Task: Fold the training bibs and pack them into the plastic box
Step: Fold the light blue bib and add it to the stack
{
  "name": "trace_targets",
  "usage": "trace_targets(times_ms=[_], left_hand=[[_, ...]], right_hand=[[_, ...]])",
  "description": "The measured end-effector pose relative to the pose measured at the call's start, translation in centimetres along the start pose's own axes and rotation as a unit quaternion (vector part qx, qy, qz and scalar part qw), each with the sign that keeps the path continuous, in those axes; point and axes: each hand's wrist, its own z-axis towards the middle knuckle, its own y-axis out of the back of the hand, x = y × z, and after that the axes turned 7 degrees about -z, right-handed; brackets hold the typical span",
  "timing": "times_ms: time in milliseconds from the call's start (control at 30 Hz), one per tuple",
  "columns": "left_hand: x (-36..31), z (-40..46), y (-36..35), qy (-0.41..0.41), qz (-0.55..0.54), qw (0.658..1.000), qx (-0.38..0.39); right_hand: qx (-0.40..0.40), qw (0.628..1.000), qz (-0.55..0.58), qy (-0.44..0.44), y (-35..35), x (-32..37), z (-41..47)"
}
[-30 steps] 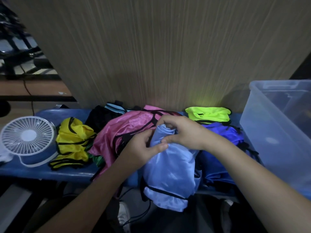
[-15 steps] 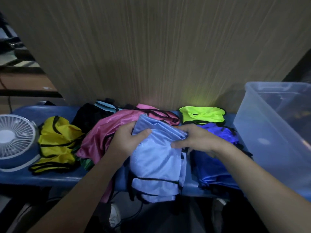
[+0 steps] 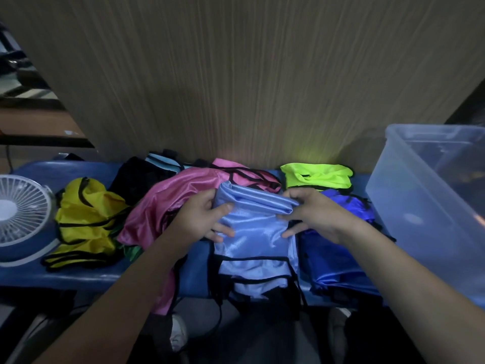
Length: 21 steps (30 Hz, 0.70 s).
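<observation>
A light blue bib with black trim lies on the blue bench, its lower end hanging over the front edge. My left hand grips its left side, thumb on top of the cloth. My right hand pinches its folded top edge at the right. Around it lie a pink bib, a yellow bib, a neon green bib and a dark blue bib. The clear plastic box stands at the right.
A small white fan sits at the bench's left end. A black garment and another light blue one lie at the back against the wooden wall. Shoes show on the floor below.
My hands have moved apart, from bunched together at the top of the light blue bib to its left and right sides. The bib now lies wider and flatter.
</observation>
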Motion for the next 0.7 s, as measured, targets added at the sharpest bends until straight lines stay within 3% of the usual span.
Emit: trace_targets(times_ms=[133, 267, 400, 567, 700], left_hand=[[0.4, -0.6, 0.6, -0.027, -0.004, 0.997, 0.072], [1.3, -1.0, 1.6, -0.138, 0.089, 0.977, 0.135], [2.6, -2.0, 2.1, -0.174, 0.177, 0.949, 0.193], [4.1, -2.8, 2.6, -0.281, 0.341, 0.882, 0.163], [4.1, -4.0, 3.2, -0.248, 0.406, 0.862, 0.175]], right_hand=[[-0.006, 0.992, -0.095, 0.084, 0.2, -0.8, -0.9], [0.017, 0.954, -0.235, 0.183, 0.3, -1.6, -1.8], [0.059, 0.917, -0.295, 0.261, 0.2, -2.7, -2.9], [0.082, 0.901, -0.33, 0.27, -0.3, -3.5, -3.6], [0.113, 0.85, -0.457, 0.238, 0.1, -3.4, -4.6]])
